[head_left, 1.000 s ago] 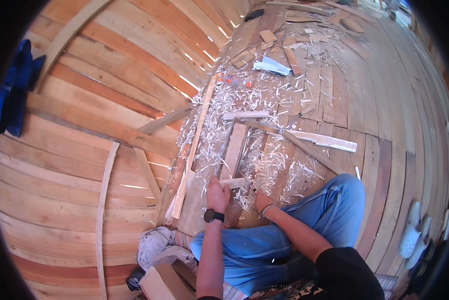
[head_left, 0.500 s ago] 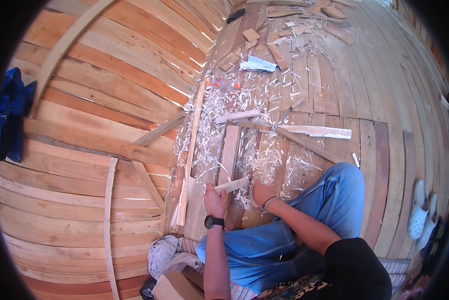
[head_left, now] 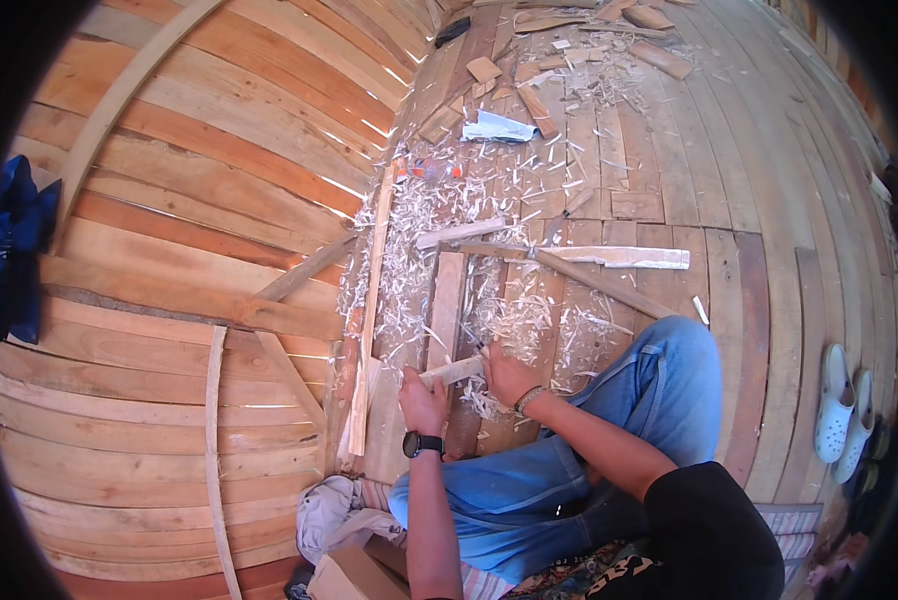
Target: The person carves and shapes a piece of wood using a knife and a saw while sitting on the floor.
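Note:
My left hand (head_left: 424, 401), with a black watch on its wrist, is closed round the near end of a short, pale wooden stick (head_left: 454, 373). At the stick's other end, my right hand (head_left: 510, 379) is closed on a thin, dark-bladed tool that looks like a knife (head_left: 474, 339). Its blade points up and left past the fingers, and its handle is hidden in the hand. Under both hands a flat board (head_left: 447, 300) lies on the floor among pale curled wood shavings (head_left: 514, 320).
A long upright strip (head_left: 374, 320) lies along the plank wall at left. Crossed sticks (head_left: 609, 283) and a pale batten (head_left: 619, 258) lie ahead. Wood offcuts (head_left: 659, 60) and a light-blue sheet (head_left: 499, 127) are farther off. White clogs (head_left: 835, 405) stand at right, a cardboard box (head_left: 354, 575) at lower left.
My right hand has come closer to my left hand and now covers the stick's right end. The dark blade shows more plainly beyond its fingers. The whole view has shifted slightly.

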The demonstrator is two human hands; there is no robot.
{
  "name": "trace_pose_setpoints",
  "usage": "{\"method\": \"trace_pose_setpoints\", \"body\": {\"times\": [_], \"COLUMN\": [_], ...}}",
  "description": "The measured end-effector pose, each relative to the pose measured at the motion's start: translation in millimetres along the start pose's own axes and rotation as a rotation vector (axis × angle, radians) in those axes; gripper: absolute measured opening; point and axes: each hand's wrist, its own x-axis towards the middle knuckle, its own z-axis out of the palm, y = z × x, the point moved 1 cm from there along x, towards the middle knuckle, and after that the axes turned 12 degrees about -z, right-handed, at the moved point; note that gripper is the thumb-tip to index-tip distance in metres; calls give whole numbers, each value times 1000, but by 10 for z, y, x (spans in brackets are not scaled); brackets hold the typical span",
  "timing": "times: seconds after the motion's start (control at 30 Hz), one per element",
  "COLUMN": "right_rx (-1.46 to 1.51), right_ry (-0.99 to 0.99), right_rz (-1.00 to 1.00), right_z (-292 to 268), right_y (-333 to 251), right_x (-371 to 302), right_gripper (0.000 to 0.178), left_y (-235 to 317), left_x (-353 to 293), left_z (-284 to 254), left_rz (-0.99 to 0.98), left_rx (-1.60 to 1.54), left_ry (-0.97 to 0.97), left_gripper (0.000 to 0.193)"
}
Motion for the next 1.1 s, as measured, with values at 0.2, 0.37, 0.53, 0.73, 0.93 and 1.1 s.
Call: {"method": "trace_pose_setpoints", "body": {"times": [0.2, 0.37, 0.53, 0.73, 0.93, 1.1], "right_rx": [-104, -12, -138, 37, -124, -51], "right_ry": [-7, -65, -18, -39, -46, -80], "right_rz": [48, 39, -46, 9, 28, -3], "right_z": [605, 6, 879, 64, 523, 237], "right_y": [586, -33, 758, 19, 493, 170], "right_x": [67, -77, 40, -26, 10, -34], "right_gripper": [27, 31, 31, 33, 34, 35], "left_y": [73, 77, 90, 7, 4, 23], "left_x": [37, -33, 7, -26, -8, -51], "left_z": [14, -36, 20, 41, 60, 5], "left_rz": [71, 37, 82, 70, 112, 40], "left_rx": [5, 19, -13, -11, -6, -1], "left_ry": [4, -8, -1, 43, 46, 2], "left_gripper": [34, 33, 34, 35, 34, 33]}}
